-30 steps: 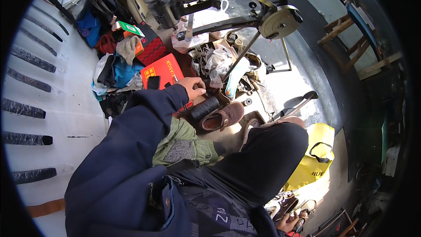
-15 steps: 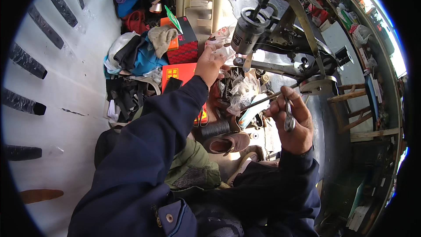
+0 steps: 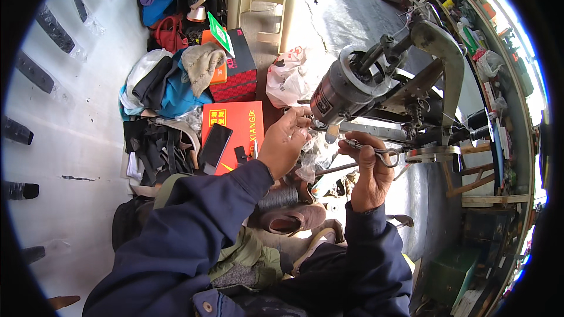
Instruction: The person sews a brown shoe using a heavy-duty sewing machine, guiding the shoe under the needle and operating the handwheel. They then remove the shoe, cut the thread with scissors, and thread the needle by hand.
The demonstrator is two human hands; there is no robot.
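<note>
The grey metal head of a hand-cranked shoe-patching sewing machine [image 3: 338, 91] stands in front of me, tilted to the left. My left hand [image 3: 286, 144] is at the left of its lower end, fingers bent and pinched together; whatever lies between the fingertips is hidden. My right hand [image 3: 371, 179] is closed on a small metal tool with looped handles, like scissors [image 3: 392, 154]. Its front end points left toward the machine's lower tip, where a short flat metal piece [image 3: 332, 134] hangs down. A crumpled clear plastic bag [image 3: 310, 161] lies below, between my hands.
A red box [image 3: 249, 123] carrying a black phone [image 3: 215, 144] lies left of my left hand. Nearer me are a brown shoe [image 3: 294, 218] and a dark thread spool [image 3: 279, 198]. A white plastic bag [image 3: 288, 79] and a beige stool [image 3: 286, 6] stand beyond.
The machine head appears larger and more tilted. My left hand has come down and nearer to its lower end. My right hand has moved left, bringing the looped tool close to the tip.
</note>
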